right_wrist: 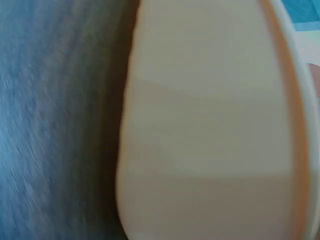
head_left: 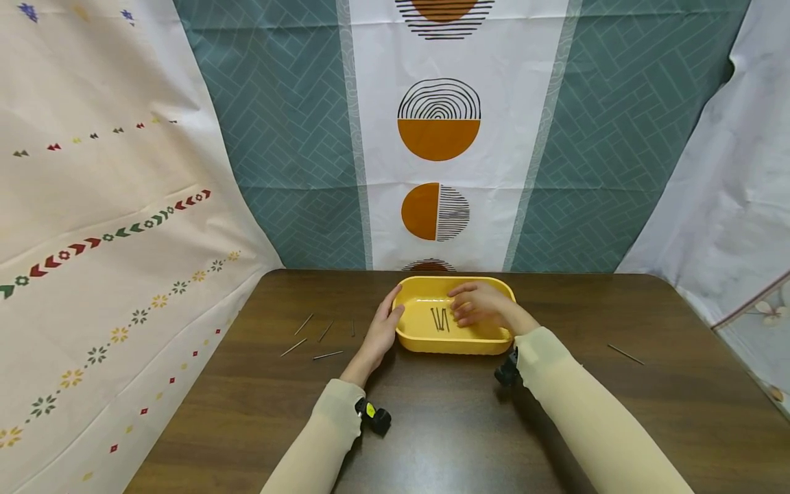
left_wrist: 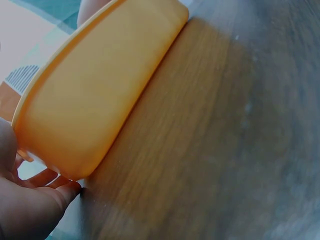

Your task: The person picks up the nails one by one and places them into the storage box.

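A yellow plastic tray [head_left: 453,346] stands near the back of the table. My left hand [head_left: 378,335] grips its left end, with the thumb at the rim; in the left wrist view the fingers [left_wrist: 47,181] curl against the outer wall. Several thin metal nails [head_left: 440,320] lie together on the tray floor. Just right of them, my right hand [head_left: 483,304] reaches over the tray's right side with loosely bent fingers, and no nail shows in it. The right wrist view has only the tray's outer wall [right_wrist: 210,120], blurred, so the right fingers are hidden there.
Left of the tray, several loose nails [head_left: 293,347] are scattered on the brown wooden table [head_left: 444,425]. A single nail [head_left: 625,354] lies far to the right. Patterned cloth [head_left: 296,137] hangs behind the table's back edge.
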The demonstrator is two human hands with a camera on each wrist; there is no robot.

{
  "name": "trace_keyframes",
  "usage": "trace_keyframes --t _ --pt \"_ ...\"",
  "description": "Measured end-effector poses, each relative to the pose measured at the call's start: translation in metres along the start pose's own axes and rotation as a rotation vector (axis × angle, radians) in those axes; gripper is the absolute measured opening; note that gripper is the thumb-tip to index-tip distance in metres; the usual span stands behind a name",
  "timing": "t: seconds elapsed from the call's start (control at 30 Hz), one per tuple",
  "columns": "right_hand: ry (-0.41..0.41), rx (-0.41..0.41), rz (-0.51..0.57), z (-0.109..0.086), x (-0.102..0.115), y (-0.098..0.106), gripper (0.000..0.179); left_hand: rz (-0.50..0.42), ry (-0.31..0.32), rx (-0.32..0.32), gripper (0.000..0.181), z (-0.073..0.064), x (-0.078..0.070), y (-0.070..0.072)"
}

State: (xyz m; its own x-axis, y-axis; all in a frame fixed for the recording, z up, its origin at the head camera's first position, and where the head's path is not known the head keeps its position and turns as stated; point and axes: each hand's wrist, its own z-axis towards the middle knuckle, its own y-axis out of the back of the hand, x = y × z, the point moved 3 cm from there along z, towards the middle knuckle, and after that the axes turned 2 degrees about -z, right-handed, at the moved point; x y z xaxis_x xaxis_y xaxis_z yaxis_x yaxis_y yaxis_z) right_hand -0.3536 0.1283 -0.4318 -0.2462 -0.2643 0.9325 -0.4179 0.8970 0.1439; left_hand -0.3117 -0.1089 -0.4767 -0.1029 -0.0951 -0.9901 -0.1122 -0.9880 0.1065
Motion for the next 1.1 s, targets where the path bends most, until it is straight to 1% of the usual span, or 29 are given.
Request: trace_keyframes --t 0.17,0.33,0.43,0.6,0.73,0.83,0.97,1.03,1.1 --pt "0.006 0.026 -0.025 -0.007 0.003 0.011 0.043 -0.009 -0.003 -0.001 0.052 0.000 -0.001 -0.001" --pt "0.033 0.054 -0.071 -0.019 0.006 0.022 0.044 -0.007 0.002 0.002 0.052 -0.001 -0.001 -0.001" --pt "0.044 0.074 -0.078 -0.027 0.009 0.032 0.045 -0.008 0.002 0.006 0.052 -0.001 -0.001 -0.001" --pt "0.089 0.101 -0.087 -0.042 0.014 0.053 0.047 -0.010 -0.002 0.006 0.052 -0.001 -0.001 -0.001" --pt "0.133 0.081 -0.087 -0.054 0.017 0.072 0.045 -0.005 0.009 0.007 0.052 -0.001 0.000 -0.001" --pt "0.159 0.042 -0.103 -0.062 0.019 0.086 0.045 -0.002 0.019 0.007 0.052 -0.001 0.000 -0.001" --pt "0.178 -0.011 -0.164 -0.073 0.019 0.104 0.046 -0.004 0.014 0.005 0.052 -0.001 0.000 -0.001" --pt "0.175 -0.027 -0.192 -0.079 0.017 0.113 0.045 -0.007 0.008 0.005 0.052 -0.001 -0.001 0.000" --pt "0.174 -0.025 -0.221 -0.086 0.013 0.121 0.045 -0.010 -0.002 0.005 0.052 -0.001 -0.001 0.000"
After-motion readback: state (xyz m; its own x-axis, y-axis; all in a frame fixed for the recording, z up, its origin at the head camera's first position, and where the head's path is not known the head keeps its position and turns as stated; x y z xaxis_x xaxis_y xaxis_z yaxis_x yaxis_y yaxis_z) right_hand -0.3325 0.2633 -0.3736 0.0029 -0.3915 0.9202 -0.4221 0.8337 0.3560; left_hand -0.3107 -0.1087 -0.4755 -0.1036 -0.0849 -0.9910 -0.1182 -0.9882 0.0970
